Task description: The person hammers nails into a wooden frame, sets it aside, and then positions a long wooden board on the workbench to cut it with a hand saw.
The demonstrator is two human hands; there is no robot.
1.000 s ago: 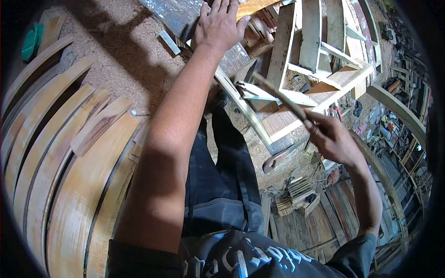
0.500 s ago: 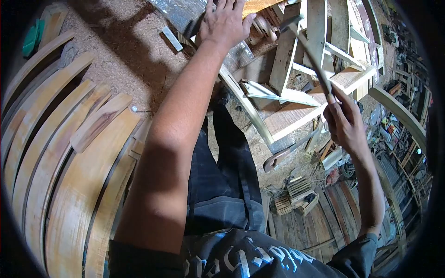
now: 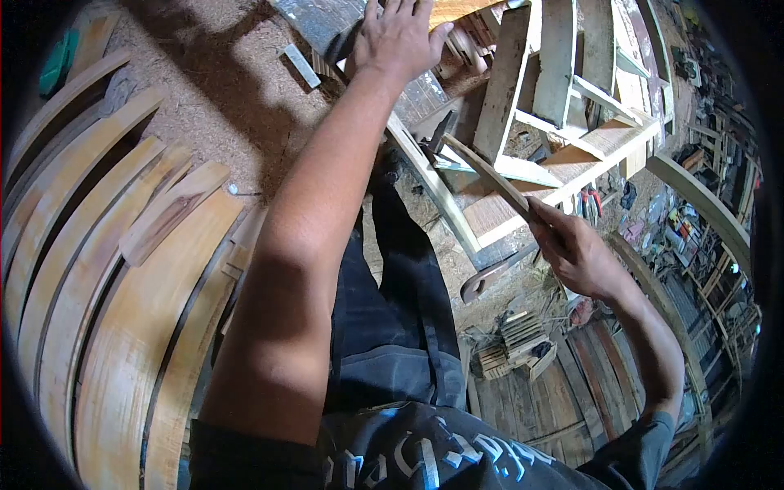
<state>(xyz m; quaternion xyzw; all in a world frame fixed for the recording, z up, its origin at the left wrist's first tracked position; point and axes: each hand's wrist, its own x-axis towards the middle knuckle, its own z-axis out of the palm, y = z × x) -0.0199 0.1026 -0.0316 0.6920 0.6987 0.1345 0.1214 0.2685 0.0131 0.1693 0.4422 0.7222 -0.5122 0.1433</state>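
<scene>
2 bare hands at work. Right hand (image 3: 576,249): grip wrapped around the lower handle of a hammer (image 3: 490,175), thumb lying along the wood. Hammer slants across the near part of a slatted wooden frame (image 3: 552,82), head up and to the left, by the frame's long edge rail; from where I stand, cannot tell whether head and wood touch.

Left hand (image 3: 396,41): palm down, fingers stretched out and holding nothing that I can see, thumb spread toward a yellow board (image 3: 464,10). Its fingertips reach the limit of view. A worn, paint-flecked tabletop (image 3: 314,20) shows on either side of the wrist.

Frame: at least 3 wide slats, side by side. Handsaw (image 3: 480,283) just beside its near corner, handle outward. Small wood block (image 3: 302,67) on the shavings-strewn floor (image 3: 204,90). Row of curved boards (image 3: 131,351) beyond the left arm. Pile of short sticks (image 3: 523,339) below the right hand, well apart from it.
</scene>
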